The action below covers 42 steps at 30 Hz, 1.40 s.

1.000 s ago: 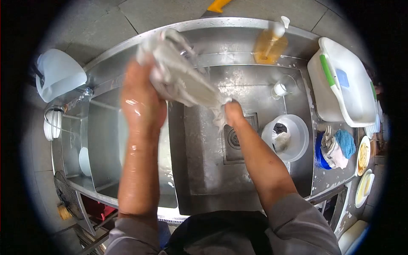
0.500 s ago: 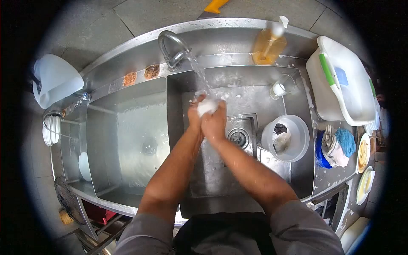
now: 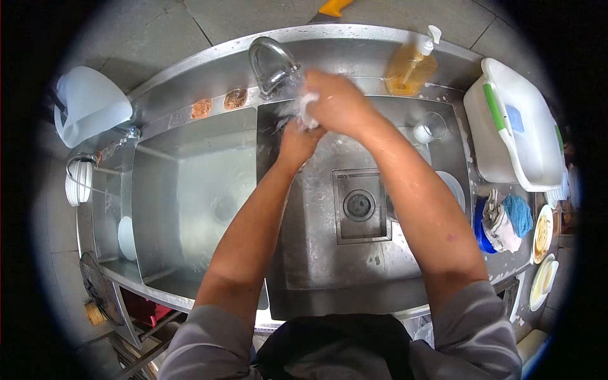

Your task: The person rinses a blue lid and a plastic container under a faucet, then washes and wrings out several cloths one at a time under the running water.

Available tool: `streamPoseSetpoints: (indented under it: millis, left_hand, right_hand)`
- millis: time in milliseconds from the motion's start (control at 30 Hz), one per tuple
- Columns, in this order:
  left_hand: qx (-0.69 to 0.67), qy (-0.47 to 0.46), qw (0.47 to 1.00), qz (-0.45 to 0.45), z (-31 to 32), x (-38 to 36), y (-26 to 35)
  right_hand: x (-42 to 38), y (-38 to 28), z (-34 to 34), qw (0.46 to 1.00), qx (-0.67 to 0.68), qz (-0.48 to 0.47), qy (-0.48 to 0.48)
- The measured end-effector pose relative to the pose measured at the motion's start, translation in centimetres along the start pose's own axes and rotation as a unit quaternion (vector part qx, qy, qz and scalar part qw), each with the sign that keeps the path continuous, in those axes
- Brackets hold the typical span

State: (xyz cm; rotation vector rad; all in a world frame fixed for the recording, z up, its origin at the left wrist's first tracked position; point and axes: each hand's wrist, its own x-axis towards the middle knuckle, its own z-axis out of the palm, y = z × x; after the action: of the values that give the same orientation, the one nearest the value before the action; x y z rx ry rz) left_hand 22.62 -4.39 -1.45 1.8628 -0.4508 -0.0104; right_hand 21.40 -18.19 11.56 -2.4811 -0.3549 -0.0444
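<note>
A curved metal faucet [image 3: 271,60] pours water over both hands above the right sink basin [image 3: 310,253]. My right hand [image 3: 335,101], close under the spout, is closed around a small white thing [image 3: 309,113]. Splashing and motion blur hide its exact kind. Just below, my left hand [image 3: 297,142] grips the lower part of the same thing, fingers curled. The square drain [image 3: 360,206] lies in the basin, right of my left forearm.
Water stands in the left basin [image 3: 190,190]. A soap pump bottle [image 3: 411,69] is on the back ledge. A clear glass [image 3: 433,126] and a plastic tub [image 3: 451,187], partly behind my right arm, are at right. Beyond sit a white bin [image 3: 487,142], cloths [image 3: 497,221] and soiled plates [image 3: 543,234].
Both hands have moved up and nearer the spout with the white thing. My right hand has risen above the left, and water now sprays around them.
</note>
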Motion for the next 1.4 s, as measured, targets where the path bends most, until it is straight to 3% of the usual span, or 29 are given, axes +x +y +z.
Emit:
streamPoseSetpoints:
  millis: [67,100,133,200,267,333,400,467,500,533,600,633,667,733,767,800,833,867,900,933,967,1000,1067,1100,1133,1200,1233,1300,1400]
  left_hand:
    - [0.342,-0.1,0.93,-0.09,0.6,0.6,-3.0]
    - [0.175,0.007,0.985,0.012,0.7,0.8,-4.4]
    - [0.173,0.007,0.985,0.012,0.6,1.1,-3.1]
    - [0.026,0.062,0.988,-0.141,-0.2,2.1,2.5]
    - [-0.051,0.055,0.992,-0.097,-0.3,1.2,5.8]
    - [-0.372,0.071,0.92,-0.104,-0.3,-1.0,8.9]
    - [-0.409,0.139,0.897,-0.088,0.3,-2.5,7.2]
    - [-0.468,0.22,0.781,-0.351,0.8,-3.5,5.5]
    - [-0.543,0.121,0.749,-0.358,0.8,-3.8,4.6]
    - [-0.546,0.118,0.749,-0.357,1.0,-3.3,2.6]
    - [-0.572,0.149,0.776,-0.22,1.5,-1.7,-1.2]
    - [-0.53,0.185,0.805,-0.191,1.6,-1.6,1.1]
    - [-0.531,0.188,0.804,-0.191,1.9,-2.4,1.5]
    - [-0.155,0.17,0.972,-0.05,2.6,-4.2,2.5]
    - [-0.021,0.186,0.973,0.132,3.0,-4.5,3.3]
    - [0.013,0.211,0.967,0.141,3.6,-4.7,4.2]
    - [-0.15,0.245,0.958,-0.018,4.0,-4.7,4.3]
    - [-0.306,0.266,0.897,-0.175,4.1,-4.4,4.5]
    - [-0.305,0.267,0.897,-0.175,3.9,-4.1,4.1]
    - [-0.394,0.274,0.847,-0.229,3.9,-3.5,3.0]
    - [-0.479,0.277,0.785,-0.28,3.9,-3.0,2.3]
    - [-0.48,0.278,0.783,-0.28,3.2,-2.8,1.4]
    - [-0.56,-0.009,0.764,-0.32,1.4,-3.0,-0.5]
    - [-0.535,-0.054,0.778,-0.326,1.7,-2.5,-1.4]
    - [-0.535,-0.053,0.776,-0.329,0.8,-2.1,-0.6]
    - [-0.224,-0.114,0.91,-0.33,-1.7,-0.3,2.3]
    - [-0.434,0.043,0.854,-0.282,-0.5,0.1,2.8]
    - [-0.411,0.021,0.884,-0.221,-0.9,1.0,1.6]
    - [-0.285,0.03,0.947,-0.146,-1.0,0.8,4.1]
  right_hand:
    - [-2.5,0.0,-1.3,0.995,0.077,0.013,0.067]
    - [-3.7,1.1,-1.0,0.984,0.109,0.038,0.133]
    - [-4.7,2.0,0.0,0.968,0.142,0.062,0.196]
    - [-5.9,4.9,6.2,0.961,0.092,0.093,0.244]
    - [-5.9,6.9,10.5,0.946,0.044,0.128,0.294]
    - [-4.4,7.6,12.4,0.878,0.417,0.165,0.165]
    - [-3.4,6.5,11.8,0.84,0.454,0.225,0.193]
    - [-3.9,4.8,11.0,0.83,0.503,0.131,0.2]
    - [-4.9,3.8,10.3,0.834,0.521,0.133,0.124]
    - [-5.9,3.7,10.8,0.835,0.518,0.132,0.126]
    - [-7.9,4.0,12.4,0.741,0.634,0.099,0.197]
    - [-8.8,3.4,11.1,0.638,0.716,0.248,0.137]
    - [-8.6,2.9,10.3,0.639,0.715,0.249,0.134]
    - [-8.0,2.3,9.4,0.37,0.898,0.239,0.023]
    - [-6.7,2.9,10.8,0.365,0.905,0.211,0.06]
    - [-5.9,3.7,11.9,0.364,0.906,0.21,0.057]
    - [-5.2,3.5,12.1,0.473,0.832,0.237,0.166]
    - [-4.7,3.2,12.0,0.568,0.733,0.256,0.272]
    - [-4.4,3.7,12.9,0.661,0.681,0.121,0.291]
    - [-4.1,3.8,12.4,0.661,0.681,0.12,0.29]
    - [-3.9,3.9,11.3,0.846,0.423,-0.034,0.323]
    - [-4.0,4.1,10.2,0.924,0.111,-0.183,0.316]
    - [-4.3,4.2,8.3,0.938,0.075,-0.254,0.222]
    - [-4.6,4.0,7.5,0.946,0.061,-0.269,0.171]
    - [-4.7,4.1,6.8,0.95,0.045,-0.285,0.121]
    - [-4.4,6.8,6.9,0.97,0.05,-0.23,0.066]
    - [-4.4,7.8,7.4,0.978,0.11,-0.13,0.119]
    - [-4.5,10.4,8.6,0.979,0.15,0.02,0.134]
    - [-4.7,9.1,8.6,0.967,0.238,-0.004,0.087]
